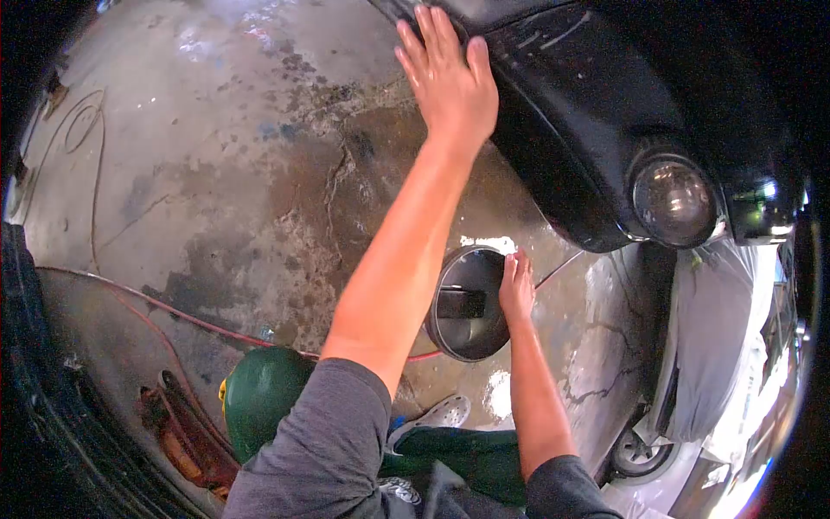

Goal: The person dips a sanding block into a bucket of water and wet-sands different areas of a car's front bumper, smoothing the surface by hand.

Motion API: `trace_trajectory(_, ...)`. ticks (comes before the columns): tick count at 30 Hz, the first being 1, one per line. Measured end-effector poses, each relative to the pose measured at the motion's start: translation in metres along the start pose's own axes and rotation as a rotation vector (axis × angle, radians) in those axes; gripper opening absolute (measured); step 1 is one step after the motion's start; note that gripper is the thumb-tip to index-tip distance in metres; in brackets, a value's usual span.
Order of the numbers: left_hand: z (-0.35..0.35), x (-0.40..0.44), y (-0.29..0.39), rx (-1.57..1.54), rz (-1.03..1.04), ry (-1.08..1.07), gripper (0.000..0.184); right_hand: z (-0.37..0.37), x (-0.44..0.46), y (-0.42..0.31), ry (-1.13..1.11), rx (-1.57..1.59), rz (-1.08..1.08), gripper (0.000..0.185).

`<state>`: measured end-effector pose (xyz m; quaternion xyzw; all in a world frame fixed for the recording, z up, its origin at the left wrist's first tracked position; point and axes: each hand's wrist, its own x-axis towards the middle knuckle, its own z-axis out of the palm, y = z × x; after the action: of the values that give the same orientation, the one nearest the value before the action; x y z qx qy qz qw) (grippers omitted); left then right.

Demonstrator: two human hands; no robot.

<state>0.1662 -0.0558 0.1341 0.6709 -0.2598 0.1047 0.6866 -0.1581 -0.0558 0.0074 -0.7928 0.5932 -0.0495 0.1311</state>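
Basically, black bucket (481, 339) sits just beside R grip (517, 292), to its left, w/ the hand right up at the rim. R fingers look near-straight; can't tell if they're clamped on the rim or just resting there. Dark block (461, 303) lies in the bucket, left of & a bit below R grip. L grip (451, 91) is well above R grip, palm flat, fingers spread, thumb out, at the edge of black car body (596, 121); can't tell if it's touching. Round headlight (674, 203) is R of & above R grip. Red hose (207, 323) runs along the concrete floor (233, 199), below & left of both. White shoe (443, 410) w/ holes is below R grip, to the left. Pale sheet (722, 320) hangs well right, wheel (640, 453) lower right.
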Motion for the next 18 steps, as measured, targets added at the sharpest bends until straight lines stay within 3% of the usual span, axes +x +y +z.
trace_trajectory(5, 0.013, -0.064, 0.03, 0.031, 0.014, -0.091, 0.065, 0.008, 0.003, 0.002, 0.01, -0.036, 0.029, 0.062)
trace_trajectory(9, -0.005, 0.004, 0.008, -0.017, -0.004, 0.002, 0.062, 0.002, 0.0, 0.0, 0.016, -0.02, -0.016, 0.06)
trace_trajectory(11, 0.0, -0.001, 0.012, -0.032, 0.012, 0.027, 0.064, -0.002, -0.002, -0.006, 0.002, -0.011, 0.0, 0.058)
trace_trajectory(13, 0.008, -0.041, 0.032, -0.011, 0.002, -0.064, 0.067, 0.001, 0.001, -0.007, 0.02, -0.047, 0.02, 0.057)
trace_trajectory(15, 0.018, -0.091, 0.065, -0.146, 0.024, -0.175, 0.07, 0.02, 0.01, 0.028, 0.028, -0.149, -0.12, 0.058)
trace_trajectory(16, 0.021, -0.105, 0.069, -0.148, 0.03, -0.202, 0.071, 0.003, -0.002, 0.017, -0.099, -0.199, -0.099, 0.059)
trace_trajectory(18, 0.026, -0.121, 0.072, -0.151, 0.049, -0.247, 0.072, 0.01, 0.001, 0.022, -0.051, -0.161, -0.093, 0.06)
